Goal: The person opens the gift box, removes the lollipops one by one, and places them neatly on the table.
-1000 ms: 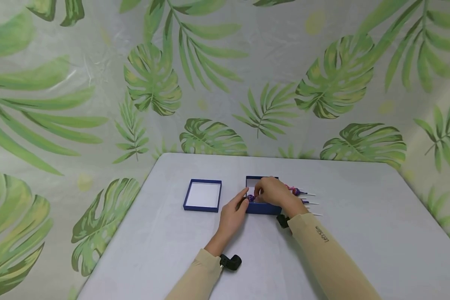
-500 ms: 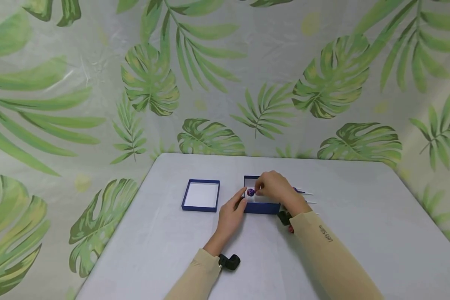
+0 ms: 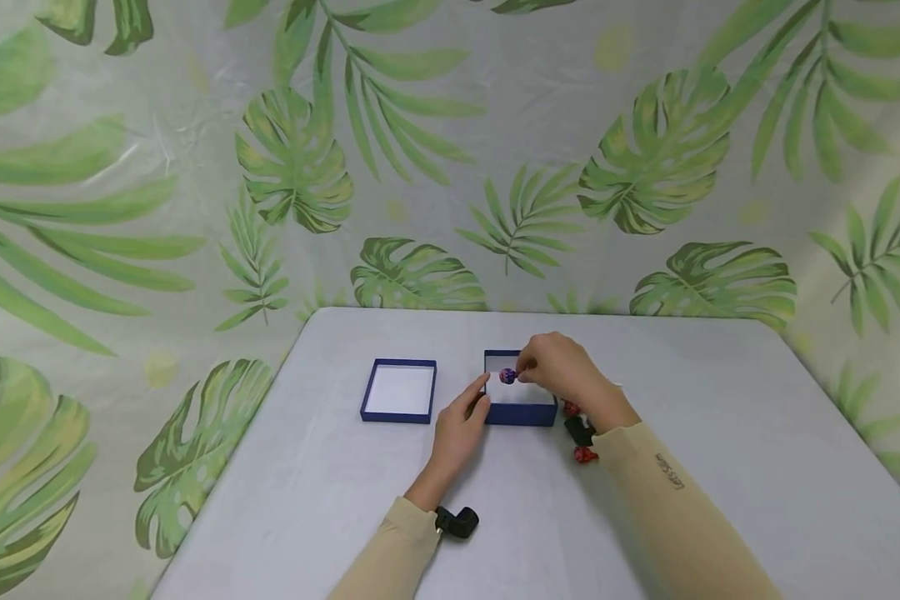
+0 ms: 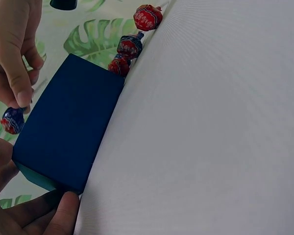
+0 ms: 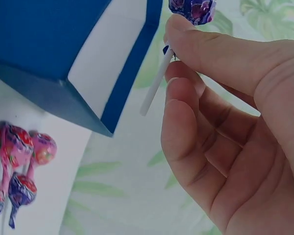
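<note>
My right hand (image 3: pixel 562 367) pinches a lollipop (image 5: pixel 193 11) in a purple-blue wrapper between thumb and fingertips, just below its candy head. The white stick (image 5: pixel 157 85) slants down past the fingers. In the head view the lollipop overlaps the white inside of an open blue box (image 3: pixel 521 414); in the left wrist view its head hangs beside the box's upper edge. At the box's left end my left hand (image 3: pixel 459 429) holds on, thumb at the near corner and fingers along the outer side wall. Part of the box's far right is hidden behind my right hand.
A shallow blue-rimmed lid (image 3: pixel 397 417) with a white inside lies left of the box. Several wrapped lollipops (image 5: pixel 17 144) lie on the white table right of it, partly under my right forearm; a red lollipop (image 3: pixel 585 455) lies nearest. Leaf-patterned cloth (image 3: pixel 420 167) hangs behind.
My right hand has lifted the lollipop from low in the box and drawn it slightly back and right. Red lollipops show near the forearm. The left hand stays at the box.
</note>
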Motion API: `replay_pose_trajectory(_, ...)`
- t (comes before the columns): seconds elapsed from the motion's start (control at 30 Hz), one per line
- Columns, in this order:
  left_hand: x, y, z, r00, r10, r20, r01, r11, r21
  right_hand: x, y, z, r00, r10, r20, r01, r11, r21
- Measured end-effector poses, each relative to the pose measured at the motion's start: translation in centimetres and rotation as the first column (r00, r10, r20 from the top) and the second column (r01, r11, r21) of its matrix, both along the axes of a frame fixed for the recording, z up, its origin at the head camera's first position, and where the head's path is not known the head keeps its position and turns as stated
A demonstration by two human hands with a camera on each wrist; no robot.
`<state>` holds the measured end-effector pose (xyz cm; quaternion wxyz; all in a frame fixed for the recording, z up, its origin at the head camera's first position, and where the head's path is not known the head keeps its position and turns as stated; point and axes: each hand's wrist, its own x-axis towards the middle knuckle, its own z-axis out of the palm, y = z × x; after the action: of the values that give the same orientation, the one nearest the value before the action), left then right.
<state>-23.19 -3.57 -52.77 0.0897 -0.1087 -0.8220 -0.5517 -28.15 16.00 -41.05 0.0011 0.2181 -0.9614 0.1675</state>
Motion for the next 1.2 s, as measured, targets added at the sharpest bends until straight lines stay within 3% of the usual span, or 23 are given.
replay_pose_trajectory(0.4, 0.1, 0.1, 0.1, 1.0, 0.013, -0.007, -0.013, 1.0, 0.004, 2.1, 2.1, 1.6, 0.999, -0.031, -0.035, 0.031, 0.999, -0.015)
replay_pose_trajectory(0.7, 0.0, 0.1, 0.0, 1.0, 0.015, -0.005, -0.015, 1.0, 0.005, 3.4, 4.2, 1.3, 0.998, -0.036, -0.059, 0.034, 0.999, -0.038)
replay_pose_trajectory(1.2, 0.1, 0.1, 0.2, 1.0, 0.009, 0.008, -0.009, 1.0, 0.01, 5.1, 6.9, 1.3, 0.991, -0.128, -0.033, 0.126, 0.99, -0.06)
